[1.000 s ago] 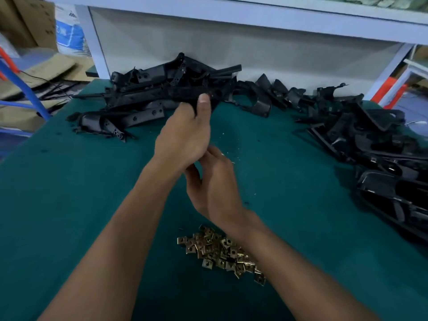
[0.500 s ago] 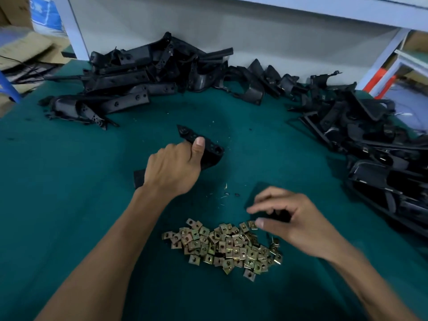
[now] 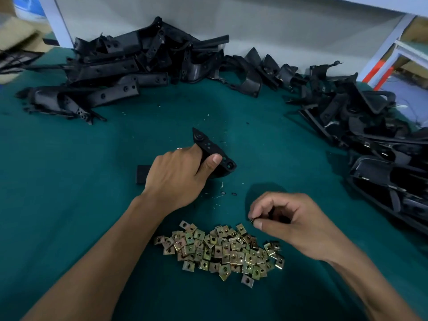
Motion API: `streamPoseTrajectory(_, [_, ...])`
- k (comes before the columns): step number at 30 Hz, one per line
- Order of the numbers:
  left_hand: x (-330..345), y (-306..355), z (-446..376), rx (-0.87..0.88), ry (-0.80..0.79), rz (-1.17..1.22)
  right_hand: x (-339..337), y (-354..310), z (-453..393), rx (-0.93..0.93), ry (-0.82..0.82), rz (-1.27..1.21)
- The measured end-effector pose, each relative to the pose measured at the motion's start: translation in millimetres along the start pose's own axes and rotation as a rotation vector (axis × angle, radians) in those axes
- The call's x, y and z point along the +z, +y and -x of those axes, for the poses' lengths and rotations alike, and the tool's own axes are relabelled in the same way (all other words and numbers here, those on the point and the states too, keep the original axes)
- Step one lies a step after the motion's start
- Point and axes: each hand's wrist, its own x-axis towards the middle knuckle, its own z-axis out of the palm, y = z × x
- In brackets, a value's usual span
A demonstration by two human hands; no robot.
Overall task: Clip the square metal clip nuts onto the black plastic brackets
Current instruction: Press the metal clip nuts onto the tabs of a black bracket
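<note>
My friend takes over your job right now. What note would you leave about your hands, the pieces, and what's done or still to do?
Left hand: grip shut on one bracket, resting on the green table.
Right hand: pinching one small clip nut just above the nut pile.
Bracket piles sit at the back left and right.
Done: bracket and nut picked up.
Left: clip this nut onto the held bracket; no nut is seen on it yet. Then work through the other brackets; I can't tell which already have nuts.
</note>
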Motion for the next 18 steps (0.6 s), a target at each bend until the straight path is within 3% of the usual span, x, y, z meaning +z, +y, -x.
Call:
streamPoseTrajectory(7, [0.5,1.3,0.1,0.012,0.029,0.008,1.7,4.2,-10.9,-0.060,-0.080,-0.426])
streamPoseTrajectory(12, [1.9,2.1,-0.4,0.022,0.046,0.020,4.5,0.4,-29.4,-0.025,0.020,-0.631])
streamPoseTrajectory(18, [1.3,2.0,-2.3,-0.013,0.042,0.022,5.8,-0.1,-36.1,0.012,-0.113,-0.546])
